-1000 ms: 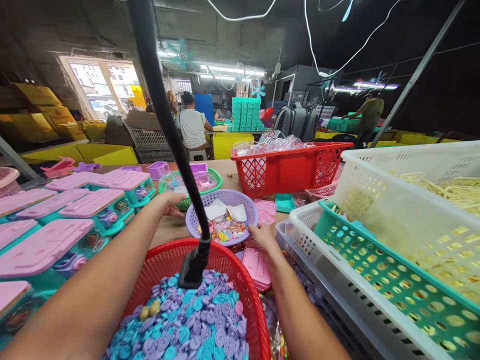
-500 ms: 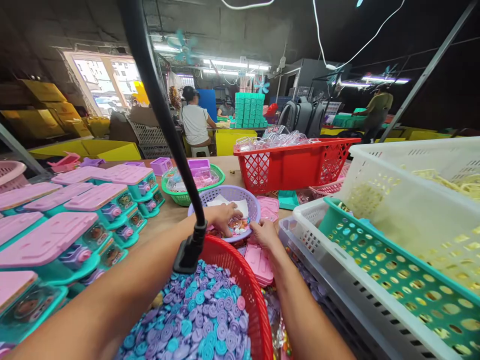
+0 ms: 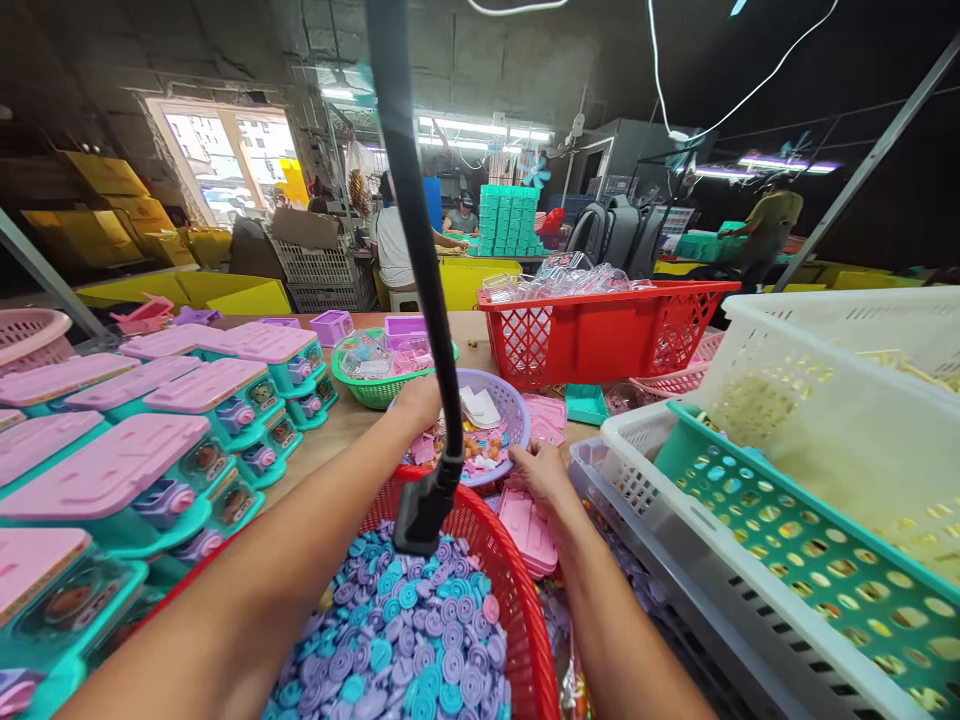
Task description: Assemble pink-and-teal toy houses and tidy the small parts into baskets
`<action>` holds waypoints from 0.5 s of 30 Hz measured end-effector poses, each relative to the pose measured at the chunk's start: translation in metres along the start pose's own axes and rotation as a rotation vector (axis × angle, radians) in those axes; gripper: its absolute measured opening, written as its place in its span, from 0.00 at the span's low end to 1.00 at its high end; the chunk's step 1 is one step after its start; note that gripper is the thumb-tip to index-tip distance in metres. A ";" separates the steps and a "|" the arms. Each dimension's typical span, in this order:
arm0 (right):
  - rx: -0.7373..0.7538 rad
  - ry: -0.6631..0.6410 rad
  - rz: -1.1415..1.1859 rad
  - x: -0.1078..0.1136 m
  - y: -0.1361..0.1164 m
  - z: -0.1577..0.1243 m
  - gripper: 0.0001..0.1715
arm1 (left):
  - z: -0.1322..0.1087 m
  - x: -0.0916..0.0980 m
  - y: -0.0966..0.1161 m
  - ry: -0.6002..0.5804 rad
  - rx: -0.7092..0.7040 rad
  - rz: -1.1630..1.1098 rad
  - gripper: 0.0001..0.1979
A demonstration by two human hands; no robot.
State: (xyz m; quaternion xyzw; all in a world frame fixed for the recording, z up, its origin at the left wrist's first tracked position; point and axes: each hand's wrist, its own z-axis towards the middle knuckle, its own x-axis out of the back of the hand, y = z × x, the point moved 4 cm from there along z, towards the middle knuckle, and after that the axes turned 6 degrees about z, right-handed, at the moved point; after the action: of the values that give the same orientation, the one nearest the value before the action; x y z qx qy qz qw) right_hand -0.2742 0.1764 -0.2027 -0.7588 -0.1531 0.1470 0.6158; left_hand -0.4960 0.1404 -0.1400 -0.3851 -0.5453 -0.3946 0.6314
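A lavender plastic basket [image 3: 517, 405] stands ahead of me on the table, with small pink, orange and white pieces [image 3: 484, 455] and white paper-like pieces [image 3: 480, 407] in it. My left hand [image 3: 418, 405] is at its left rim; its fingers are hidden behind the hand and a dark strap [image 3: 431, 270]. My right hand [image 3: 541, 470] is closed, thumb and fingers pinching the basket's right front rim. Nearer to me, between my forearms, a red basket [image 3: 525, 590] holds many small purple and turquoise swirled discs [image 3: 420, 630].
Stacked pink-lidded turquoise boxes [image 3: 112, 465] fill the left. Behind is a green basket [image 3: 371, 390] of clear and purple parts. A red crate [image 3: 585, 335] of clear parts and white and green crates [image 3: 795, 530] stand right. Pink lids [image 3: 527, 525] lie under my right hand.
My left hand has come out from over the pieces to the basket's left rim. My right hand stays at the right rim. The view has swung slightly left.
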 end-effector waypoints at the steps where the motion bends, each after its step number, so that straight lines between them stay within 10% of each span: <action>1: -0.002 0.001 -0.001 0.000 0.000 0.000 0.08 | 0.000 0.001 -0.001 0.019 0.022 -0.018 0.15; 15: 0.017 -0.011 -0.065 0.001 -0.022 -0.013 0.14 | -0.035 0.029 -0.012 0.179 0.135 -0.398 0.22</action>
State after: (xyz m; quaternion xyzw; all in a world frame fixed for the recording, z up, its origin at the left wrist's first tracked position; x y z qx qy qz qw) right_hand -0.2691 0.1699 -0.1783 -0.7475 -0.1800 0.1325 0.6256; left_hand -0.4904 0.1010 -0.1141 -0.1903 -0.5776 -0.5067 0.6111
